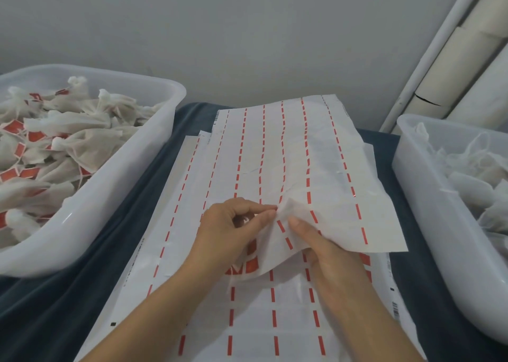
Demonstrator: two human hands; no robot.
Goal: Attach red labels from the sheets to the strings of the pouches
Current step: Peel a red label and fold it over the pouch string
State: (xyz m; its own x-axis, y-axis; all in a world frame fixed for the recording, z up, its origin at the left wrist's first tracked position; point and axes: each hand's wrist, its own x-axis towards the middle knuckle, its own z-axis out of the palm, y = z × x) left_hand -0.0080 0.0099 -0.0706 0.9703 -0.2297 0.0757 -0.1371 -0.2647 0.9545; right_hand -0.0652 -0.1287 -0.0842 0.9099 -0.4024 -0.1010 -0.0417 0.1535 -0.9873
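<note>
While the left hand (233,224) pinches the edge of the used top sheet (302,169) and the right hand (316,240) grips it from below, lift it slowly aside, so the red labels (251,265) underneath stay flat and reachable

Left hand (231,229) fingers curled, pinching; right hand (316,240) partly hidden, thumb pressing down
</note>
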